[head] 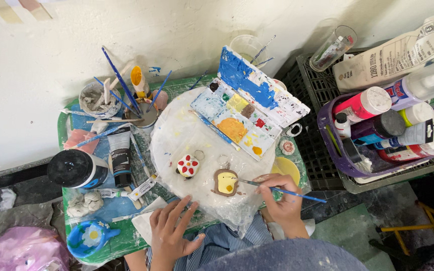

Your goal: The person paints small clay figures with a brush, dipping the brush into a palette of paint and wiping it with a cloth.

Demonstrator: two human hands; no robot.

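While we look down from above, our left hand [171, 232] lies flat with its fingers spread wide on the near edge of the plastic-wrapped round board [187, 135], holding nothing, and beside it our right hand [281, 199] pinches a thin blue-handled paintbrush [277, 189] between thumb and fingertips. We see the brush tip touching the small clay charm with a brown rim and yellow middle [225, 182], which lies on the board just left of the right hand, a metal ring at its top. Just to its left sits a second charm, white with red spots [188, 165], also on the board. Near our left hand, at the tray's near corner, stands a little blue cup with a daisy painted inside [89, 238], and beyond it a lump of grey clay [85, 203], a black-lidded jar [75, 168] and a dark paint tube [120, 155]. Farther back an open watercolour palette box [247, 108], smeared with blue, yellow and orange, rests on the board's far side. At the back left a cup of brushes [139, 100] stands by the wall, and well to the right a purple basket [327, 145] holds paint bottles
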